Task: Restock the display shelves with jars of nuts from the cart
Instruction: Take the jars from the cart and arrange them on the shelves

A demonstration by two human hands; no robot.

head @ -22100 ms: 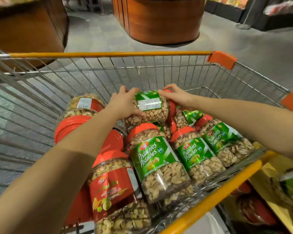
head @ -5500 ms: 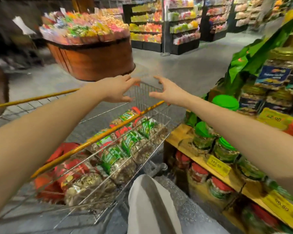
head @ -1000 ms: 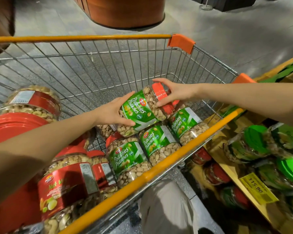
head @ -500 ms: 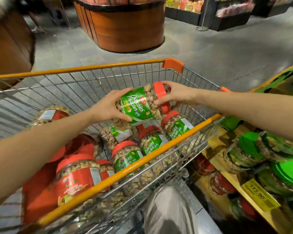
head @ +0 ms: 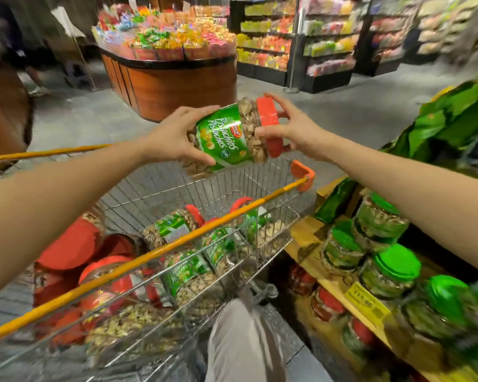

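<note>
The wire shopping cart [head: 149,259], with its yellow top rail and orange corner caps, filled the lower left of the head view. It stood just beside the wooden display shelf [head: 304,232] on the right. Beyond the cart, across the grey floor [head: 342,106], stood a round wood-panelled display island [head: 171,81] heaped with bright packets, and stocked aisles blurred behind it.

Inside the cart lay several green-labelled pistachio jars [head: 177,227] on their sides. Red-lidded jars [head: 105,271] with red labels were crowded at the near left end. On the shelf, green-lidded jars [head: 395,266] were stacked in a cluster, and more red-lidded ones sat on the lower level beneath them. A light-coloured trouser leg [head: 243,340] showed at the bottom between cart and shelf.

The held pistachio jar [head: 226,139] was in the air above the cart's far end, tilted, with its red lid [head: 268,125] pointing right and slightly up. The left hand [head: 174,139] grasped its base end, fingers over the top and thumb underneath. The right hand [head: 293,128] grasped the lid end, thumb against the jar just below the lid and fingers spread round the lid's rim. A yellow price tag [head: 367,301] hung on the shelf edge; its figures were too blurred to read.
</note>
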